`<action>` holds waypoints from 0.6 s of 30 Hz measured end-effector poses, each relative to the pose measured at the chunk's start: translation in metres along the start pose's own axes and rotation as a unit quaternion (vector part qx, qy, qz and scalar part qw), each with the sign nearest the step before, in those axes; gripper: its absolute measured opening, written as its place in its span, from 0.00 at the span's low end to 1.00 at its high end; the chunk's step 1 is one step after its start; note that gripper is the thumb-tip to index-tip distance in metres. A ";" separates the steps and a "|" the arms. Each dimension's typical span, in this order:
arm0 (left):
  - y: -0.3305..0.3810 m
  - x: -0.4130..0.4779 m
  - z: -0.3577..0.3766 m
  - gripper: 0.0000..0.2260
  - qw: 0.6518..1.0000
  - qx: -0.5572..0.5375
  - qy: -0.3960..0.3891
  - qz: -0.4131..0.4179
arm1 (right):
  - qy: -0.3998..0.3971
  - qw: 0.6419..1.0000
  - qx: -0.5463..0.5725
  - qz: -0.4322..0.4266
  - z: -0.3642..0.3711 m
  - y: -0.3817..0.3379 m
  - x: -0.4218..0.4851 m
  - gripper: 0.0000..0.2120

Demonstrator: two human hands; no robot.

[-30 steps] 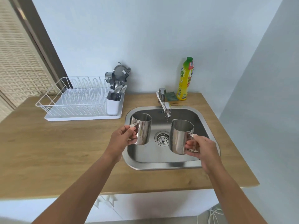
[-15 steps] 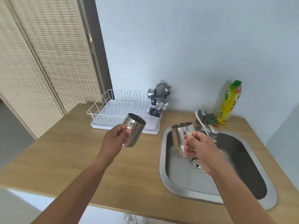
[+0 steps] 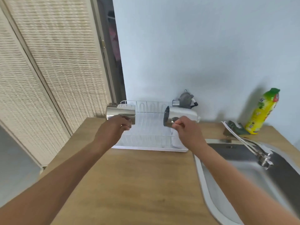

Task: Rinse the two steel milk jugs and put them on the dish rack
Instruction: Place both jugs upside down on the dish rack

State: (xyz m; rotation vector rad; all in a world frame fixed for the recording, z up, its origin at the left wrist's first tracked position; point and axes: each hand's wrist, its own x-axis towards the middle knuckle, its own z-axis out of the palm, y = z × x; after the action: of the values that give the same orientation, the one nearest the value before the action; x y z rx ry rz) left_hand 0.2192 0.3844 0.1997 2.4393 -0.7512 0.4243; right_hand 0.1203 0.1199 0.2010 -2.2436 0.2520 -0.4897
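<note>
Head view, and I've got both hands up over the rack (image 3: 146,127). My left hand (image 3: 112,129) is wrapped around the handle of the left jug (image 3: 121,112), which I'm holding tipped right over on its side, above the rack's left end. My right hand (image 3: 186,129) has its fingers pinched on the handle of the right jug (image 3: 172,116), also tipped sideways with its dark mouth facing left, above the rack's right half. Neither jug touches the rack; both hang in the air, well apart from each other. The picture is blurred, so I can't tell whether any water clings to them.

The rack itself is white wire on a white tray, sitting on the worktop (image 3: 138,184) against the wall. At its far right corner, utensils (image 3: 185,99) stand up behind my right jug. Off to the right, the sink (image 3: 243,172) is set into the worktop, with the tap (image 3: 253,148) reaching over it. A yellow and green bottle (image 3: 261,112) stands at the wall behind the sink, and a dark sponge (image 3: 235,125) lies just beside it. To the left, a woven panel door (image 3: 48,70) runs down past the worktop's edge. Both my forearms stretch up from the bottom of the frame, bare.
</note>
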 end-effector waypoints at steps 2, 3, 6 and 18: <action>-0.019 0.018 0.003 0.06 0.992 0.078 -0.043 0.086 | -0.021 0.994 -0.110 -0.018 0.021 0.000 0.017 0.08; -0.026 0.027 0.007 0.08 0.982 0.124 -0.059 0.127 | -0.029 0.981 -0.189 -0.039 0.030 0.001 0.025 0.07; -0.037 0.048 0.019 0.13 0.936 0.262 -0.100 0.212 | -0.062 0.920 -0.368 -0.121 0.048 0.003 0.043 0.07; -0.037 0.092 0.063 0.10 0.774 0.499 -0.252 0.296 | -0.168 0.709 -0.619 -0.292 0.094 0.025 0.094 0.11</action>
State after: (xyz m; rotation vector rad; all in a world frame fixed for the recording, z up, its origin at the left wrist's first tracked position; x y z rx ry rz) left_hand 0.3229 0.3343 0.1743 3.3002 -1.9714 0.4726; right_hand 0.2447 0.1353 0.1507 -3.7156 -0.5380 -0.1743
